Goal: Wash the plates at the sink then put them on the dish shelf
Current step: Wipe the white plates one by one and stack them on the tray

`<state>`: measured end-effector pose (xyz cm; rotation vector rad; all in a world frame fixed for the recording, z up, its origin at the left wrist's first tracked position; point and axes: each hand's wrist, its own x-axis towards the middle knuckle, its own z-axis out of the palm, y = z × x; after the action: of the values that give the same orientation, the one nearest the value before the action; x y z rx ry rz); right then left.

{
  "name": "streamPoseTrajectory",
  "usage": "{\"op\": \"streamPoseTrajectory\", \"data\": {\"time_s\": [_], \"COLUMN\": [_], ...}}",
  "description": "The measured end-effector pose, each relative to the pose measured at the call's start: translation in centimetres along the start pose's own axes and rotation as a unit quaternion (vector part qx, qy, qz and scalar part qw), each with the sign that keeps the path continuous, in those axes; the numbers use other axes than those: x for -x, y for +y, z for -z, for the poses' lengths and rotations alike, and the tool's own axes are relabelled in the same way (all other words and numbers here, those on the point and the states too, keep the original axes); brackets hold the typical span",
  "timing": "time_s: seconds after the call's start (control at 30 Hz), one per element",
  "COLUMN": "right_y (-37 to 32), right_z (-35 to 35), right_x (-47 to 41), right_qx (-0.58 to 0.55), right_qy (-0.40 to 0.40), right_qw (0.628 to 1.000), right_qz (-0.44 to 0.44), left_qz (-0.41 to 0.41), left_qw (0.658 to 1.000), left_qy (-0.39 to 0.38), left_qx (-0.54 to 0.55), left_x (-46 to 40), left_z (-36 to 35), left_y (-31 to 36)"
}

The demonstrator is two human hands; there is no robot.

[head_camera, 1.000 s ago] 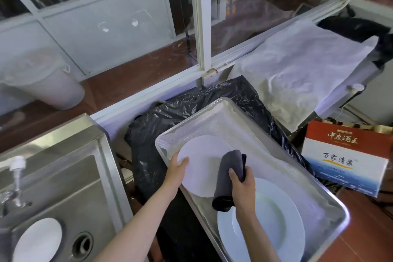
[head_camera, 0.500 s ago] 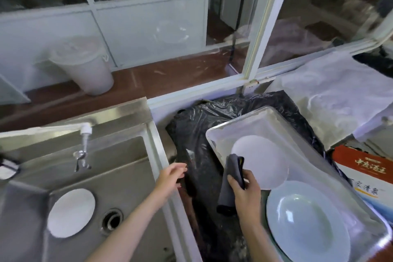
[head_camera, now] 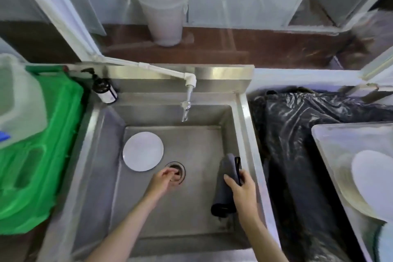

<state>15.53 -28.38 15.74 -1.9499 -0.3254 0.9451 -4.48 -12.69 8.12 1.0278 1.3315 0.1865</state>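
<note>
Both hands are over the sink (head_camera: 244, 112) now, having swung across from the metal tray (head_camera: 331, 144) where they were a second ago. The left hand (head_camera: 163, 178) has let go of the small plate it was setting down on that tray, and it hovers above the drain (head_camera: 176, 171) with fingers loosely curled and nothing in them. Just ahead of it and a little to its left, a white plate (head_camera: 143, 151) lies flat on the sink floor, apart from the fingers. The right hand (head_camera: 242, 189) keeps its grip on the dark cloth (head_camera: 226, 187), thumb pinching it against the fingers, the cloth hanging down beside the sink's right wall. Well off to the right of that hand, the washed plates (head_camera: 374, 183) sit on the tray, touching one another at the frame's edge. The tap (head_camera: 188, 100) stands beyond both hands; whether water is running, I cannot tell. So one plate is delivered and the next is lined up: the left hand looks set to reach for the plate in the basin while the cloth stays ready for scrubbing.
</note>
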Motion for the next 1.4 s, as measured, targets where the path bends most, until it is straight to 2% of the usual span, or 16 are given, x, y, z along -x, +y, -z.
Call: {"op": "streamPoseTrajectory", "data": {"time_s": [0.17, 0.43, 0.57, 0.8, 1.0, 1.2, 1.4], "right_y": [1.3, 4.3, 5.9, 8.4, 10.1, 10.3, 9.7], "right_z": [-6.4, -13.5, -15.8, -17.4, -17.8, -17.8, -17.5], "right_x": [-2.2, -5.8, -7.8, -10.0, -11.1, -11.4, -11.0], "right_qx": [0.029, 0.064, 0.065, 0.058, 0.091, 0.082, 0.075], "right_qy": [-0.056, -0.115, -0.123, -0.105, -0.113, -0.118, -0.105], "right_qw": [0.997, 0.987, 0.987, 0.989, 0.987, 0.987, 0.989], "right_qz": [-0.041, -0.089, -0.086, -0.088, -0.073, -0.067, -0.068], "left_qz": [0.048, 0.099, 0.120, 0.161, 0.142, 0.084, 0.031], "left_qw": [0.995, 0.974, 0.958, 0.949, 0.939, 0.917, 0.916], "left_qy": [0.080, 0.149, 0.191, 0.212, 0.236, 0.238, 0.237], "left_qx": [0.028, 0.139, 0.178, 0.168, 0.207, 0.309, 0.322], "left_x": [-3.5, -11.3, -15.3, -20.4, -22.5, -21.3, -19.9], "left_z": [5.6, 9.3, 10.3, 12.0, 12.2, 11.8, 11.3], "left_y": [-4.3, -9.0, -10.9, -14.6, -15.9, -15.9, -15.8]}}
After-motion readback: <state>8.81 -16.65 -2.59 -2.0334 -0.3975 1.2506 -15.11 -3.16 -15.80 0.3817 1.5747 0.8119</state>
